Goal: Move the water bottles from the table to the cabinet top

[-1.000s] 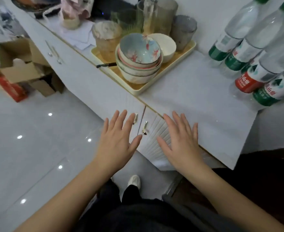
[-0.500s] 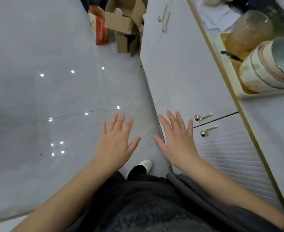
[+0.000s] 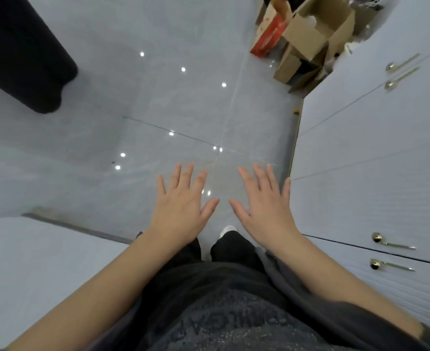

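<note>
1. left hand (image 3: 181,209): palm down, 5 fingers straight and spread, above the glossy pale grey tiled floor (image 3: 158,97). Grip apart, holding nothing.
2. right hand (image 3: 264,211): same pose, just beside the left hand, the 2 thumbs near each other but apart. Grip apart, holding nothing. Its little finger crosses the cabinet's edge in the view; contact cannot be told.
3. white cabinet with flat and ribbed door fronts (image 3: 373,148): runs along the right side. Only the front shows.
4. slim gold-coloured metal handles, 2 pairs: 1 pair at upper right (image 3: 401,63), 1 pair at lower right (image 3: 391,244) on the ribbed doors, near the right forearm.
5. water bottles: outside this view; their place cannot be told.
6. open brown cardboard boxes (image 3: 310,34): on the floor at the far end, against the cabinet. A red and white carton (image 3: 269,34) lies just to their left.
7. large black rounded object (image 3: 24,54): top left, well apart from both hands. Its kind cannot be told.
8. pale flat surface with a grey edge (image 3: 31,262): lower left, beneath the left forearm.
9. clothing: black trousers (image 3: 234,249), dark grey patterned top (image 3: 221,312), white shoe tip (image 3: 228,228) showing between the 2 wrists.
</note>
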A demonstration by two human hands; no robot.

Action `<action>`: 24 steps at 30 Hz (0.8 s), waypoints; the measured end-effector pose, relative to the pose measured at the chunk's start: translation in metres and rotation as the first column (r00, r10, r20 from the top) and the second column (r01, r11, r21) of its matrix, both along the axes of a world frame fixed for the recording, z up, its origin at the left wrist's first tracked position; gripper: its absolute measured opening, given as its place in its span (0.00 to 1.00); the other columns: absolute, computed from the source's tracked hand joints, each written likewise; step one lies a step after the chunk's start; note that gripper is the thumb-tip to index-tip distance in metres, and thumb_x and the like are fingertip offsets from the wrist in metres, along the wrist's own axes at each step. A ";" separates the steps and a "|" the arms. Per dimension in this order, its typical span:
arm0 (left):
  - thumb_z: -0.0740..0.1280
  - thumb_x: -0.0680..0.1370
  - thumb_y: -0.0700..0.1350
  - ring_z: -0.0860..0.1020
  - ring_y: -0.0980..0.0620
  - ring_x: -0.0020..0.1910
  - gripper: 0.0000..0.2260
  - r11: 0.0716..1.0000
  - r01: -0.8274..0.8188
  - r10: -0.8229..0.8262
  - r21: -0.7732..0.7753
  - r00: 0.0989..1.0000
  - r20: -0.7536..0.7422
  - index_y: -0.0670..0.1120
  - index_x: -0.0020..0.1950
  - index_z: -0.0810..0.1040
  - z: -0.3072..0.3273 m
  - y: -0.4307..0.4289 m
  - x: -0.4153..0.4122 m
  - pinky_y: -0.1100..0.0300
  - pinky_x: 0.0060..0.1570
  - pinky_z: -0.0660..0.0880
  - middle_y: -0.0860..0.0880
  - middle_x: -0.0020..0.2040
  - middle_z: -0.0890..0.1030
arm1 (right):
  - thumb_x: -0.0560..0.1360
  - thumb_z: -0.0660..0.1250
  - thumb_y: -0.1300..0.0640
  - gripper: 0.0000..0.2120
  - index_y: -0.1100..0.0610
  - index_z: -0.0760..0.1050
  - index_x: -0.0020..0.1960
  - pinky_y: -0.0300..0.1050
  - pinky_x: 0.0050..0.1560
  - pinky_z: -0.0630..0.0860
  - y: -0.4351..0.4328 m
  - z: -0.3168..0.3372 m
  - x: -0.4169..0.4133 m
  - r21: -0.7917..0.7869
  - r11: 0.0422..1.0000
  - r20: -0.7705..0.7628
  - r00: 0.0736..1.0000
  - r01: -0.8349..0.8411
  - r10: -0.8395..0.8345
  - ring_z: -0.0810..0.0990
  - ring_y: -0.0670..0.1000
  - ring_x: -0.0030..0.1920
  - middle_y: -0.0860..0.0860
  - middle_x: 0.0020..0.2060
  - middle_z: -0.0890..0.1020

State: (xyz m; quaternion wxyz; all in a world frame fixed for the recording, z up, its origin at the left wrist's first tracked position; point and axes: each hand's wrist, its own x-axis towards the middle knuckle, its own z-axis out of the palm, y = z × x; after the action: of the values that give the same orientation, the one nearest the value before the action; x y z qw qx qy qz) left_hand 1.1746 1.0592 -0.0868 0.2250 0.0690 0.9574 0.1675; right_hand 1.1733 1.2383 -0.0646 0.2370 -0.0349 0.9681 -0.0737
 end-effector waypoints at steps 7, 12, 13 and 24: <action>0.43 0.76 0.65 0.53 0.40 0.78 0.35 0.965 -0.250 0.246 -0.076 0.968 -0.056 0.48 0.78 0.58 -0.008 -0.043 -0.009 0.35 0.71 0.49 0.42 0.78 0.58 | 0.81 0.51 0.39 0.32 0.47 0.43 0.80 0.66 0.74 0.38 -0.055 -0.009 -0.044 0.029 0.969 0.005 0.969 -0.247 0.247 0.39 0.56 0.79 0.53 0.80 0.45; 0.48 0.79 0.64 0.47 0.41 0.78 0.32 0.919 -0.379 0.379 -0.112 0.925 -0.024 0.49 0.79 0.52 -0.015 -0.070 -0.028 0.36 0.72 0.45 0.43 0.79 0.52 | 0.80 0.52 0.39 0.33 0.47 0.45 0.80 0.67 0.74 0.39 -0.085 -0.018 -0.095 0.050 0.937 0.005 0.938 -0.346 0.346 0.40 0.57 0.79 0.53 0.80 0.46; 0.49 0.80 0.63 0.46 0.41 0.78 0.31 0.906 -0.406 0.408 -0.119 0.913 -0.012 0.50 0.79 0.50 -0.018 -0.077 -0.032 0.37 0.73 0.44 0.44 0.80 0.50 | 0.80 0.52 0.39 0.33 0.47 0.45 0.80 0.67 0.74 0.40 -0.092 -0.021 -0.108 0.054 0.929 0.007 0.930 -0.367 0.367 0.40 0.58 0.79 0.53 0.80 0.46; 0.49 0.81 0.63 0.42 0.42 0.78 0.32 0.684 -0.711 0.724 -0.160 0.690 0.028 0.50 0.80 0.45 -0.026 -0.150 -0.094 0.37 0.72 0.41 0.45 0.80 0.45 | 0.80 0.52 0.38 0.34 0.47 0.43 0.80 0.68 0.74 0.40 -0.208 -0.028 -0.232 0.074 0.671 0.023 0.674 -0.738 0.738 0.40 0.59 0.79 0.54 0.80 0.45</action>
State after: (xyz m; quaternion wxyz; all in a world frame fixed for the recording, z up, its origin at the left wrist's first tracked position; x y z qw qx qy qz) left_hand 1.0807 0.9091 -0.1128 0.1881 -0.3343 0.9059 0.1794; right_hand 0.9414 1.0305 -0.0926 0.2436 -0.4139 0.8747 0.0656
